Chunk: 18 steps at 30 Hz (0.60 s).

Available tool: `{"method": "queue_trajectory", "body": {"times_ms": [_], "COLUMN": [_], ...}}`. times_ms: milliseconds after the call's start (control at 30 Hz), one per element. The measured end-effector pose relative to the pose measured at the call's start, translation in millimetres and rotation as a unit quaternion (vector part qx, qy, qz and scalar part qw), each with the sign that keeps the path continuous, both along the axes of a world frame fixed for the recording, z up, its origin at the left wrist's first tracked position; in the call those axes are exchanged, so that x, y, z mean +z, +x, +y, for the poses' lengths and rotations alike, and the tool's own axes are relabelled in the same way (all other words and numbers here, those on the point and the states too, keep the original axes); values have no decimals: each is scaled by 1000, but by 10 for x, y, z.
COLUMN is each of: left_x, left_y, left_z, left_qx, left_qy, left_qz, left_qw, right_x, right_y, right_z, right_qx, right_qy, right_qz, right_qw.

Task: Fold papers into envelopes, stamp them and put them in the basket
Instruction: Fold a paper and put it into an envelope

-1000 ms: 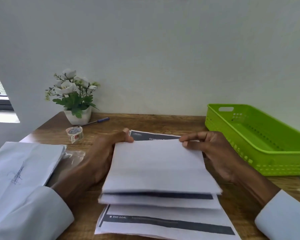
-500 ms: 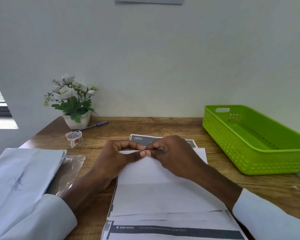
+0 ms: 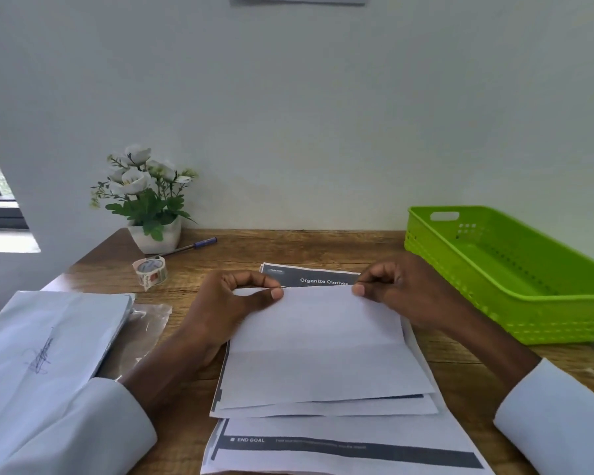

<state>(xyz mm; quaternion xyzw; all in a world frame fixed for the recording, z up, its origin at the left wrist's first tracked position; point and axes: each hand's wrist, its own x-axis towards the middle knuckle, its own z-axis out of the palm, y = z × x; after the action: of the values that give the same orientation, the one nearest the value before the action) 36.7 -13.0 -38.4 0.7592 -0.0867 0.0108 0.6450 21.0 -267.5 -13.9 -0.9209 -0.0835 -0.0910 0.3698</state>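
A folded white paper (image 3: 323, 344) lies on a stack of printed sheets (image 3: 340, 447) in the middle of the wooden desk. My left hand (image 3: 234, 303) pinches the fold's far edge at the left, thumb on top. At the right end of that same edge, my right hand (image 3: 402, 289) presses down with bent fingers. A green plastic basket (image 3: 515, 310) stands empty at the right. White envelopes (image 3: 48, 341) are piled at the left, the top one with a pen scribble.
A roll of tape (image 3: 150, 272) sits behind the envelopes, beside a blue pen (image 3: 192, 246) and a white pot of flowers (image 3: 148, 200) against the wall. A clear plastic sleeve (image 3: 144, 327) lies by the pile. The desk (image 3: 323, 248) ends at the wall.
The paper was folded over away from me and pressed flat. My hands met at the middle of the far crease, then slid apart along it to its two ends.
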Motion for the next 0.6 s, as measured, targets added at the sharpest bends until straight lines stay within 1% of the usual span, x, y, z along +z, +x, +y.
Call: {"method": "queue_trajectory", "body": {"times_ms": [67, 100, 167, 233, 333, 367, 433, 467, 533, 600], "left_x": [6, 8, 16, 31, 53, 53, 55, 52, 38, 11], "left_y": [17, 24, 31, 34, 46, 52, 55, 50, 27, 7], "left_z": [30, 42, 62, 74, 76, 85, 93, 101, 87, 68], "left_qx": [3, 2, 4, 12, 31, 30, 9, -5, -26, -44], "left_qy": [-17, -30, -49, -77, -128, -154, -207, -207, -156, -133], "left_qz": [10, 15, 8, 0, 8, 17, 43, 51, 58, 78], "left_qw": [1000, 999, 999, 997, 991, 987, 977, 977, 986, 987], "right_x": [11, 13, 14, -9, -88, -110, -122, -123, -120, -139], "right_y": [-26, -38, -71, -109, -156, -157, -135, -118, -97, -80], "right_z": [-70, -89, -100, -89, -40, -14, 18, 21, 6, -23], "right_qx": [-5, -9, -18, -17, 14, 16, -7, -23, -37, -19], "right_qy": [35, 69, 184, 284, 348, 365, 403, 424, 460, 486], "right_qz": [4, 8, 29, 78, 159, 169, 150, 132, 114, 132], "right_qw": [999, 998, 982, 955, 924, 915, 903, 896, 880, 864]}}
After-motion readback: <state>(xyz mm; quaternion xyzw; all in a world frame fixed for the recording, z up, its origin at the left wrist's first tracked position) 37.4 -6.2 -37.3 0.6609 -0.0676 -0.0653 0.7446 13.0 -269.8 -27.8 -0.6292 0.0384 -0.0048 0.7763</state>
